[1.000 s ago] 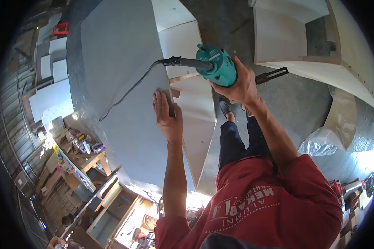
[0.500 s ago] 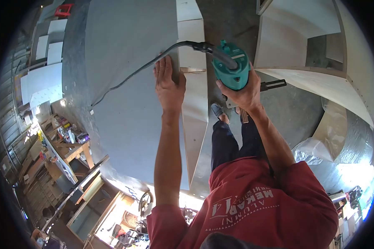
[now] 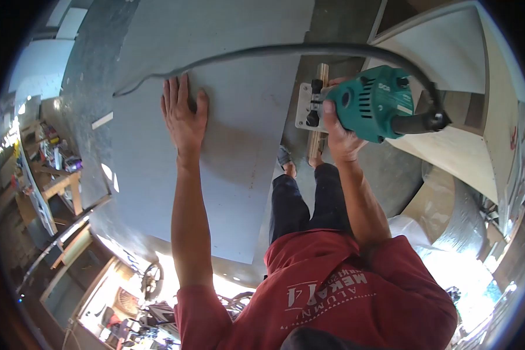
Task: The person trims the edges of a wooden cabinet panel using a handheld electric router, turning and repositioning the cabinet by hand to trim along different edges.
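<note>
My left hand (image 3: 184, 119) lies flat on a large grey panel (image 3: 233, 134), fingers stretched out and thumb apart. Wrapped around a teal trim router (image 3: 370, 102) is my right hand (image 3: 341, 137). The router is turned on its side, with its metal base plate (image 3: 303, 108) facing left towards the panel's right edge. A small gap shows between plate and panel in this view. From the router's back end a black power cord (image 3: 274, 51) arches left over the panel, passing just above my left fingertips. Part of my right hand is hidden behind the tool.
A pale wooden cabinet frame (image 3: 437, 41) stands to the right of the router. Plastic sheeting (image 3: 411, 226) lies on the floor at the lower right. At the left are a cluttered wooden workbench (image 3: 58, 186) and white boards (image 3: 38, 64).
My right hand has tipped the router onto its side, swinging its base towards the panel and its cord to the right. My left hand has moved left, farther from the panel's edge.
</note>
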Demonstrator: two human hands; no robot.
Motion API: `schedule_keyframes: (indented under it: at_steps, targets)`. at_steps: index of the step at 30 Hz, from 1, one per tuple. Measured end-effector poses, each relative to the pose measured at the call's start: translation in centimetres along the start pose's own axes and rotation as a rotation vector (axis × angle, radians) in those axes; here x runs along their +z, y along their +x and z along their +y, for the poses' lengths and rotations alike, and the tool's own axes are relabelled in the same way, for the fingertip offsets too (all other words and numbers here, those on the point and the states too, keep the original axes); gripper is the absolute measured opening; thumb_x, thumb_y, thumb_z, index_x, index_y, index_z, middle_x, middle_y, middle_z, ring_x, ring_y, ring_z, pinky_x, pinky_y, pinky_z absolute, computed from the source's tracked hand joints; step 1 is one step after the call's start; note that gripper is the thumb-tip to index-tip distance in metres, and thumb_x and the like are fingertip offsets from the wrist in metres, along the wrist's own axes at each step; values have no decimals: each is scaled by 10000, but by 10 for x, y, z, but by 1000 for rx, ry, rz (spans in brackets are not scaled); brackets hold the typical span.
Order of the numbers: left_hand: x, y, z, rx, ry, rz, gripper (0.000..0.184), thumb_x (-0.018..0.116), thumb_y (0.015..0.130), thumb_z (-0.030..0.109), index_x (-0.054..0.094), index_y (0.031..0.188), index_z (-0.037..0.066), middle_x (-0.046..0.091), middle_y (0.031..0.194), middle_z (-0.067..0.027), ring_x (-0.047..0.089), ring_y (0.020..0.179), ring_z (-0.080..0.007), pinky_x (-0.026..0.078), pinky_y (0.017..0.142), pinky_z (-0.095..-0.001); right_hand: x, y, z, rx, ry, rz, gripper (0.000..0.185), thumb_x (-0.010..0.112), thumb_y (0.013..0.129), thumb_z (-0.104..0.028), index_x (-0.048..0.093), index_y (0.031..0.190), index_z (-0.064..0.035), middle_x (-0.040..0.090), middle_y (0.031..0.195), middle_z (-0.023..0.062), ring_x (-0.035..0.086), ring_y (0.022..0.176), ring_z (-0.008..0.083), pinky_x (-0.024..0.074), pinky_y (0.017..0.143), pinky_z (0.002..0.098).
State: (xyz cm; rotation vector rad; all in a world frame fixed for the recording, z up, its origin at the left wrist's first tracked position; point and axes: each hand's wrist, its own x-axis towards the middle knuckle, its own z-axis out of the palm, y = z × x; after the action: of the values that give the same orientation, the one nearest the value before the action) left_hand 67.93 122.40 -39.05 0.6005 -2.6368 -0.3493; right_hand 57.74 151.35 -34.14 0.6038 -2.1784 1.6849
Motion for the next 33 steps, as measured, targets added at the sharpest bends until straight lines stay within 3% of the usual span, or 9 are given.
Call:
schedule_keyframes:
  at_steps: [2, 15, 18, 21, 27, 33]
  targets:
    - [3, 2, 2, -40, 98, 5, 551, 538, 1008, 380, 561, 1477, 92, 499, 1557, -164, 400, 1485, -365, 289, 1225, -526, 17, 2, -3, 98, 100, 66, 249, 761, 837, -92, 655, 1038, 11, 694, 1039, 122, 648, 911, 225, 525, 824, 355]
    - [2, 1, 5, -66, 134, 34, 529, 530, 1012, 358, 558, 1477, 108, 492, 1566, -142, 407, 1480, -364, 297, 1228, -531, 68, 13, -5, 13, 179, 153, 394, 755, 860, -135, 555, 1133, 64, 669, 973, 170, 642, 908, 268, 541, 826, 411]
    - [2, 1, 7, -78, 154, 6, 524, 502, 1038, 362, 520, 1516, 148, 454, 1598, -120, 372, 1504, -347, 259, 1250, -515, 71, 11, -2, -8, 177, 184, 392, 752, 864, -148, 559, 1137, 57, 669, 984, 162, 643, 907, 269, 541, 824, 407]
    - [1, 1, 8, -79, 150, 6, 524, 509, 1037, 349, 515, 1519, 144, 449, 1602, -120, 375, 1501, -353, 262, 1247, -526, 73, 14, 2, -12, 191, 173, 394, 756, 864, -160, 566, 1140, 46, 670, 1005, 154, 640, 911, 259, 533, 812, 386]
    - [-1, 3, 8, -77, 150, -6, 526, 506, 1037, 330, 504, 1526, 135, 436, 1611, -122, 368, 1506, -356, 264, 1244, -534, 83, 48, 18, -93, 125, 225, 302, 777, 854, -200, 663, 1005, 36, 700, 912, 100, 632, 771, 187, 514, 702, 317]
    - [-1, 5, 9, -104, 164, -41, 539, 516, 1029, 324, 489, 1540, 155, 411, 1631, -93, 347, 1522, -328, 249, 1259, -516, 93, 106, 50, -114, 163, 268, 248, 803, 820, -126, 681, 966, 34, 704, 874, 81, 625, 714, 163, 513, 652, 291]
